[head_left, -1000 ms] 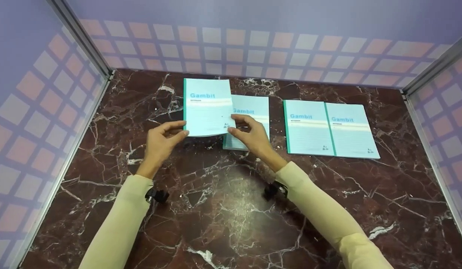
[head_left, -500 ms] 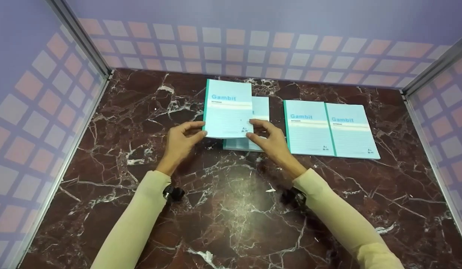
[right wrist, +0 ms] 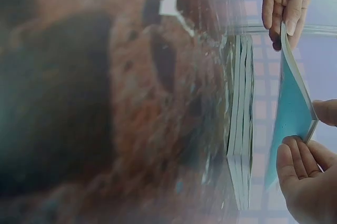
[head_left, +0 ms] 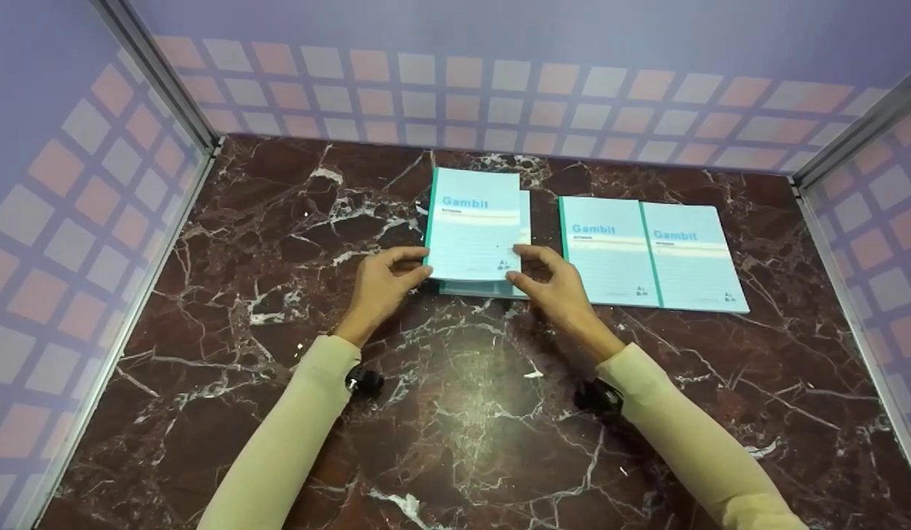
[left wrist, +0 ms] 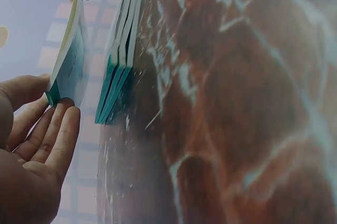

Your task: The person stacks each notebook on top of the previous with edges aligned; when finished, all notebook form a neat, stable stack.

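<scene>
Both hands hold one light-blue "Gambit" notebook [head_left: 473, 224] by its near corners, a little above a stack of like notebooks [head_left: 479, 289]. My left hand [head_left: 418, 265] pinches the near left corner at the green spine. My right hand [head_left: 525, 266] pinches the near right corner. The left wrist view shows the held notebook [left wrist: 68, 60] apart from the stack [left wrist: 121, 50], with my left hand [left wrist: 50, 124] under its corner. From the right wrist, my right hand [right wrist: 308, 134] grips the notebook [right wrist: 292, 103] beside the stack [right wrist: 239, 129].
Two more Gambit notebooks [head_left: 606, 250] [head_left: 691, 254] lie side by side to the right on the dark red marble table [head_left: 455, 412]. Checkered purple walls [head_left: 94, 184] close in the left, back and right sides.
Both hands carried the notebook to the right and lower, from left of the stack to nearly over it. Both arms shifted right with it.
</scene>
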`<action>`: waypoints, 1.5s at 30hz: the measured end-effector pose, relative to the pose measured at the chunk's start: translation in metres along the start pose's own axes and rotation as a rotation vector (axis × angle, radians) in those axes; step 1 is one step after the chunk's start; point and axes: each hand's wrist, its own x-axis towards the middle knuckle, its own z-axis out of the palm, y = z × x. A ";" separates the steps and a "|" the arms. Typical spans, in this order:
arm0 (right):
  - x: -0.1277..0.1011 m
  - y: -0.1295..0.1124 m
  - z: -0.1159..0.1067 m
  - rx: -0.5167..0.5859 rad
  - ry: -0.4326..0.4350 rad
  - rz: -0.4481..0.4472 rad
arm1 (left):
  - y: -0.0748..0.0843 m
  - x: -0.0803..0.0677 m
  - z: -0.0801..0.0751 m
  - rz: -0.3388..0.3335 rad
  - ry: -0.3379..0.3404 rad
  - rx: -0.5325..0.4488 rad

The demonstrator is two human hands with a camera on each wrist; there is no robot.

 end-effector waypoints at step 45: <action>-0.013 0.018 -0.013 -0.317 -0.089 -0.013 | -0.010 -0.007 0.029 -0.051 -0.079 0.159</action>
